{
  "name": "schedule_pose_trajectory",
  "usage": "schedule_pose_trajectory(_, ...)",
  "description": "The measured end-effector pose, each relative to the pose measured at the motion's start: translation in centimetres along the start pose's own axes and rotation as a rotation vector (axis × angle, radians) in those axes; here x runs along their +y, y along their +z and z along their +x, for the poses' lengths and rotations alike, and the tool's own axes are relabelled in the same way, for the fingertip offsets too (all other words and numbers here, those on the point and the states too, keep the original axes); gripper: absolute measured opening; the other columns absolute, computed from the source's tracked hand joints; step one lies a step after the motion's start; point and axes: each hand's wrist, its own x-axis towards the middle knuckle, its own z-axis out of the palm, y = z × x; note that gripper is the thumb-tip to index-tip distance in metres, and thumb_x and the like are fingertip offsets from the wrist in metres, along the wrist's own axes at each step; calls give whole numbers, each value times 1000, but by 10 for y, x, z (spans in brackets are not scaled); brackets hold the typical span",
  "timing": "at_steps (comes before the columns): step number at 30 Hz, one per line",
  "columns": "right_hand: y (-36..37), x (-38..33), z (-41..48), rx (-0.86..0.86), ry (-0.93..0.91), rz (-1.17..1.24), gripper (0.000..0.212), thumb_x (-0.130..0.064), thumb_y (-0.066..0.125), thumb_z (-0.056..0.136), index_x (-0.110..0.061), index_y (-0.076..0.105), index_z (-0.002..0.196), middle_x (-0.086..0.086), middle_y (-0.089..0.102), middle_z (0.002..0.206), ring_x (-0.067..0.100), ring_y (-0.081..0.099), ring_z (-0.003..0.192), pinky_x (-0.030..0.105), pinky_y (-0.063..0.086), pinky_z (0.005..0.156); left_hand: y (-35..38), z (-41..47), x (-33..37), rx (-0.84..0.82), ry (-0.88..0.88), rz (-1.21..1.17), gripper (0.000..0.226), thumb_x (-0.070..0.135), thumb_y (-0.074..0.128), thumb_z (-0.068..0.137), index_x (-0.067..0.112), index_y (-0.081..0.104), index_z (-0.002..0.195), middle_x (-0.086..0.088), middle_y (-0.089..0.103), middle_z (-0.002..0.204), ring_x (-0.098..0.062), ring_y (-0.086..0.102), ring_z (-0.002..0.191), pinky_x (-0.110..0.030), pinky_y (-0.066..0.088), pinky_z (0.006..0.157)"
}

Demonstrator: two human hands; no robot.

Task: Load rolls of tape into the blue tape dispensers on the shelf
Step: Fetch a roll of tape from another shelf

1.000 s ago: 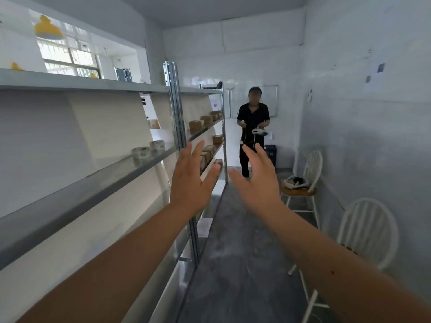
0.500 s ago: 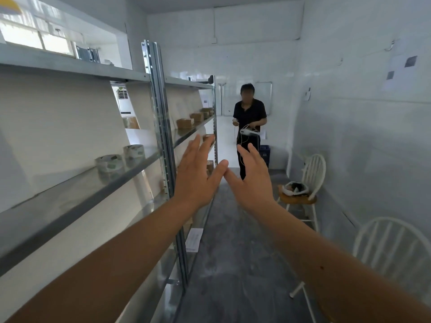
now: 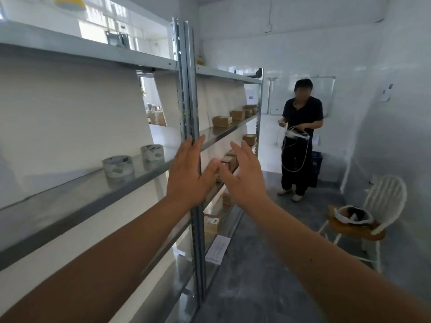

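Two clear rolls of tape stand on the middle metal shelf [image 3: 77,194] to my left: a nearer roll [image 3: 118,166] and a farther roll [image 3: 152,154]. Both my arms are stretched forward. My left hand [image 3: 190,173] is open, fingers spread, in front of the shelf's steel upright [image 3: 189,89]. My right hand [image 3: 245,176] is open beside it, thumbs almost touching. Neither hand holds anything. No blue tape dispenser is in view.
Brown cardboard boxes [image 3: 222,121] sit on the farther shelf section and on lower shelves. A person in black [image 3: 300,138] stands down the aisle holding a white device with cables. A white chair [image 3: 370,215] with a headset on it stands at the right wall.
I have moved forward along the shelf; the tape rolls and the upright are nearer. My hands have come closer together, thumbs nearly meeting, and stay open.
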Motion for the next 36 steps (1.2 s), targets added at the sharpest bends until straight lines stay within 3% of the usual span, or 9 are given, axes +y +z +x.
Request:
schedule_pose_trajectory(4,25,23,52,-122,-56,92,78,-74,42,92,-38,30,160,-6,18,175,19,17,161,55,22,128,15,27,-24,99,-136,89,69,67,34,102,37,21,164,3,13,176,-20,10,162,-52,13,129)
schedule_pose_trajectory(10,61,33,110,-272,-199,204,68,-59,50,100,-34,31,160,-3,24,174,20,20,160,48,18,130,15,48,-50,243,-333,231,72,71,30,100,37,23,162,2,18,175,-21,15,161,-50,16,128)
schedule_pose_trajectory(18,140,13,153,-464,-273,464,67,-59,56,98,-35,36,158,-7,23,173,15,23,158,42,20,126,-8,47,-98,406,-483,309,66,60,38,104,32,26,163,1,23,174,-18,17,160,-48,20,129)
schedule_pose_trajectory(20,164,6,160,-512,-268,543,67,-58,57,97,-35,37,157,-7,24,173,15,23,158,43,21,128,-17,45,-115,443,-522,350,66,61,37,105,33,25,163,3,23,174,-16,16,160,-40,17,128)
schedule_pose_trajectory(23,196,-5,165,-579,-278,581,78,-72,50,88,-39,35,157,-10,22,173,14,22,158,46,23,128,-29,42,-137,483,-582,415,68,62,34,104,32,22,164,3,20,174,-15,15,160,-31,12,123)
schedule_pose_trajectory(28,243,-17,179,-682,-255,669,64,-59,53,98,-38,36,157,-10,25,172,12,22,158,46,24,128,-42,42,-174,544,-701,390,69,56,37,106,25,20,166,1,21,174,-17,18,160,-42,18,130)
schedule_pose_trajectory(33,275,-26,202,-727,-213,736,57,-53,51,102,-37,39,155,-8,30,170,16,28,156,48,28,127,-44,64,-196,509,-787,406,76,55,49,103,23,21,165,-1,27,172,-20,28,156,-39,27,124)
schedule_pose_trajectory(36,291,-26,216,-742,-184,771,54,-49,50,104,-34,42,155,-6,34,169,16,31,155,46,28,127,-42,93,-199,370,-814,472,63,48,62,99,20,48,153,-3,54,155,-22,52,138,-33,42,109)
